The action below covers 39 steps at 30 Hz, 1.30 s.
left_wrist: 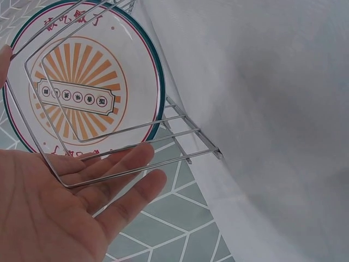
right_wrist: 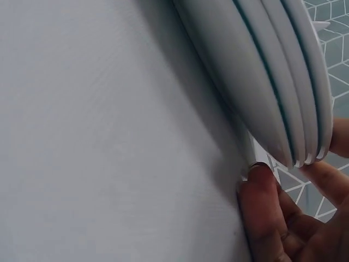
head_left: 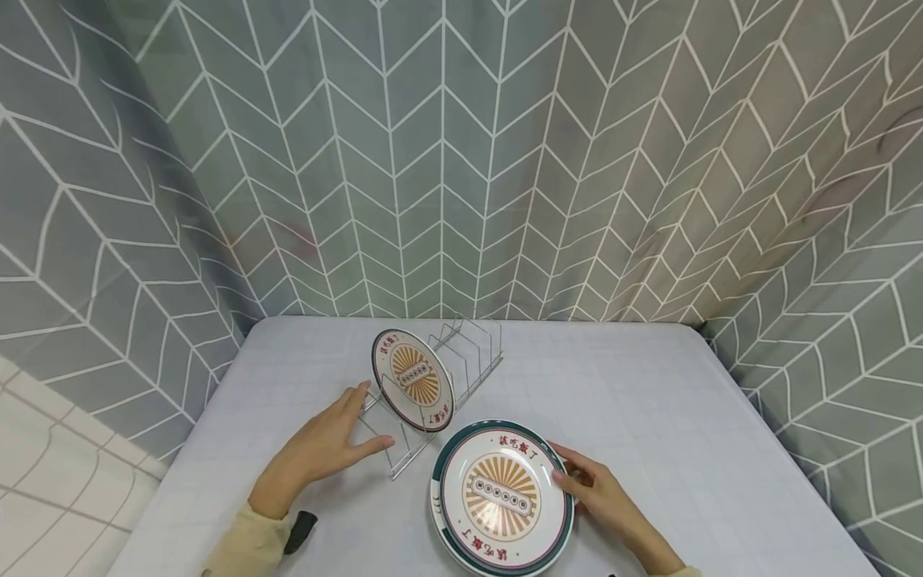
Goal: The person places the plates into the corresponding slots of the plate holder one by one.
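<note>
A wire dish rack (head_left: 469, 373) stands on the table, with one patterned plate (head_left: 413, 380) leaning upright in its near part. My left hand (head_left: 328, 443) is at the rack's near end, fingers extended and thumb spread apart. In the left wrist view, these fingers (left_wrist: 122, 180) lie against the end wires, beside the plate. To the right of the rack lies a stack of plates (head_left: 502, 495) with green rims, a sunburst and red characters. My right hand (head_left: 604, 498) grips the stack's right edge, thumb over the top plate's rim. Several stacked rims (right_wrist: 294, 109) show in the right wrist view.
A white cloth covers the table (head_left: 606, 385). Grey curtains (head_left: 461, 160) with a white zigzag pattern hang behind and at both sides. Beside the left sleeve (head_left: 248, 541) shows a small black object (head_left: 301, 530). White tiles are at the lower left.
</note>
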{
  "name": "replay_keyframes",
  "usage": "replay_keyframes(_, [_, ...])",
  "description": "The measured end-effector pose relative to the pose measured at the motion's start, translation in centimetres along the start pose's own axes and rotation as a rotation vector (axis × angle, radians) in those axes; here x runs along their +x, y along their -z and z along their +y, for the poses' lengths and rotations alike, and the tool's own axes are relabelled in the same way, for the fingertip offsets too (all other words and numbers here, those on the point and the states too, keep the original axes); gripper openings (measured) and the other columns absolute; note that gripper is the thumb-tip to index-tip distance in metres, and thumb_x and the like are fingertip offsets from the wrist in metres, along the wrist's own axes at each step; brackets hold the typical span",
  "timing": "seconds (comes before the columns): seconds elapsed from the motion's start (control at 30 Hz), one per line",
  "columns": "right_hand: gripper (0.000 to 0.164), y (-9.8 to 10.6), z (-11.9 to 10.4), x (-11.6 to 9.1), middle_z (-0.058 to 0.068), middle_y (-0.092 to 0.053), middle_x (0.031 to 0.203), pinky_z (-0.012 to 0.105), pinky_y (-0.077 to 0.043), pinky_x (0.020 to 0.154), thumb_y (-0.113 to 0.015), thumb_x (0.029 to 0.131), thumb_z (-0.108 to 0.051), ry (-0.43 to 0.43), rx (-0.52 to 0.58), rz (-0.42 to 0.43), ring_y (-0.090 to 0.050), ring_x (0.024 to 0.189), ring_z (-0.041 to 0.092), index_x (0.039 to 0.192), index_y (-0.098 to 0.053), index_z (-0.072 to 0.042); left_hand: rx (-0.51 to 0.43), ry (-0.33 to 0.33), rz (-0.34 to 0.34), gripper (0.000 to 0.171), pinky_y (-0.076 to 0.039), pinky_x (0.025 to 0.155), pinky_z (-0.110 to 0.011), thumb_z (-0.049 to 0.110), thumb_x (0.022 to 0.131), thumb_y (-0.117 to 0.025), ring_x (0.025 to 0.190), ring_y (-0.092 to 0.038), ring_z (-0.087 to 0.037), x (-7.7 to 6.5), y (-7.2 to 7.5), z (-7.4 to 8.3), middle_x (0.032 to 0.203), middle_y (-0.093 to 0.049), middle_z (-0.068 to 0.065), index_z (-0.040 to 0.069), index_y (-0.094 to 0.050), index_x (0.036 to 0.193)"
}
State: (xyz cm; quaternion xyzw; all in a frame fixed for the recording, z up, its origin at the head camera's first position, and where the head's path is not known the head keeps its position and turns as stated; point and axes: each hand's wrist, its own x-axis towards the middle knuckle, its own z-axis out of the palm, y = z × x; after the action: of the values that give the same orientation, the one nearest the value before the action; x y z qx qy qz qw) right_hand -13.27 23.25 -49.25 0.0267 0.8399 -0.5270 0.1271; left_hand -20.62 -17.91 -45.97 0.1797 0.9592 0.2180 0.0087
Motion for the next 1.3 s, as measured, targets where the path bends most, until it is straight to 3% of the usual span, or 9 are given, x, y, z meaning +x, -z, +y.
replay_keyframes(0.3, [0.068, -0.7, -0.5, -0.6, 0.004, -0.059, 0.095, 0.019, -0.042, 0.058, -0.074, 0.087, -0.031, 0.059, -0.17, 0.059, -0.048, 0.068, 0.008, 0.146, -0.046, -0.014, -0.005, -0.008, 0.004, 0.106, -0.039, 0.109, -0.057, 0.068, 0.083, -0.061, 0.138, -0.039, -0.044, 0.0, 0.1, -0.1, 0.152, -0.035, -0.03, -0.004, -0.027, 0.152])
replay_keyframes(0.37, [0.067, -0.4, -0.4, -0.8, 0.006, -0.06, 0.099, 0.019, -0.044, 0.058, -0.073, 0.088, -0.029, 0.072, -0.16, 0.043, -0.049, 0.069, 0.008, 0.147, -0.045, -0.012, -0.007, -0.011, 0.005, 0.106, -0.039, 0.109, -0.057, 0.069, 0.083, -0.06, 0.138, -0.04, -0.044, 0.1, 0.1, 0.0, 0.152, -0.035, -0.029, -0.004, -0.026, 0.152])
replay_keyframes(0.57, [0.058, 1.9, 0.1, -1.9, 0.018, -0.057, 0.125, 0.024, -0.053, 0.061, -0.057, 0.099, -0.027, -0.041, 0.069, 0.002, -0.06, 0.079, 0.013, 0.144, -0.04, 0.005, -0.013, -0.018, -0.01, 0.106, -0.039, 0.109, -0.056, 0.069, 0.084, -0.06, 0.138, -0.04, -0.043, 0.3, -0.2, 0.1, 0.152, -0.036, -0.029, -0.004, -0.025, 0.152])
replay_keyframes(0.77, [0.069, 4.1, -0.2, -3.0, 0.004, -0.061, 0.124, 0.028, -0.058, 0.06, -0.047, 0.104, -0.03, -0.138, 0.287, -0.076, -0.062, 0.079, 0.015, 0.152, -0.016, 0.009, -0.007, -0.02, 0.003, 0.107, -0.04, 0.108, -0.056, 0.072, 0.082, -0.059, 0.137, -0.042, -0.043, 0.2, 0.0, 0.0, 0.15, -0.037, -0.029, -0.004, -0.027, 0.152])
replay_keyframes(0.83, [0.069, 4.5, -0.7, -3.2, 0.001, -0.062, 0.118, 0.03, -0.059, 0.06, -0.047, 0.104, -0.027, -0.115, 0.313, -0.062, -0.064, 0.077, 0.015, 0.152, -0.014, 0.009, -0.008, -0.021, 0.002, 0.107, -0.04, 0.108, -0.056, 0.072, 0.083, -0.058, 0.137, -0.042, -0.043, 0.1, 0.0, 0.0, 0.151, -0.037, -0.029, -0.004, -0.027, 0.152])
replay_keyframes(1.0, [0.061, 4.9, -2.4, -3.5, -0.005, -0.062, 0.111, 0.032, -0.059, 0.058, -0.052, 0.102, -0.021, -0.063, 0.324, 0.124, -0.064, 0.077, 0.014, 0.151, -0.027, 0.006, -0.007, -0.034, 0.006, 0.107, -0.04, 0.108, -0.055, 0.072, 0.083, -0.057, 0.137, -0.042, -0.042, 0.0, 0.0, -0.1, 0.151, -0.038, -0.028, -0.004, -0.027, 0.152])
replay_keyframes(1.1, [0.058, 5.2, -3.3, -3.2, -0.006, -0.062, 0.116, 0.033, -0.059, 0.058, -0.052, 0.102, -0.021, -0.022, 0.3, 0.178, -0.063, 0.08, 0.014, 0.15, -0.032, 0.005, -0.007, -0.038, 0.001, 0.108, -0.04, 0.109, -0.055, 0.073, 0.083, -0.057, 0.138, -0.041, -0.042, -0.1, 0.1, -0.1, 0.151, -0.037, -0.028, -0.005, -0.026, 0.152])
replay_keyframes(1.23, [0.056, 6.0, -5.9, -1.6, -0.018, -0.058, 0.122, 0.036, -0.06, 0.059, -0.051, 0.103, -0.022, 0.141, 0.232, 0.187, -0.064, 0.084, 0.01, 0.149, -0.034, 0.006, -0.006, -0.033, -0.009, 0.108, -0.04, 0.109, -0.055, 0.072, 0.083, -0.057, 0.138, -0.041, -0.042, 0.0, 0.3, 0.0, 0.151, -0.037, -0.028, -0.005, -0.025, 0.152])
replay_keyframes(1.3, [0.056, 6.4, -8.0, -0.4, -0.017, -0.057, 0.123, 0.036, -0.061, 0.059, -0.051, 0.103, -0.023, 0.23, 0.189, 0.182, -0.064, 0.085, 0.008, 0.149, -0.034, 0.005, -0.005, -0.029, -0.01, 0.108, -0.039, 0.109, -0.055, 0.072, 0.083, -0.057, 0.138, -0.04, -0.042, 0.0, 0.3, 0.0, 0.151, -0.036, -0.029, -0.004, -0.025, 0.152])
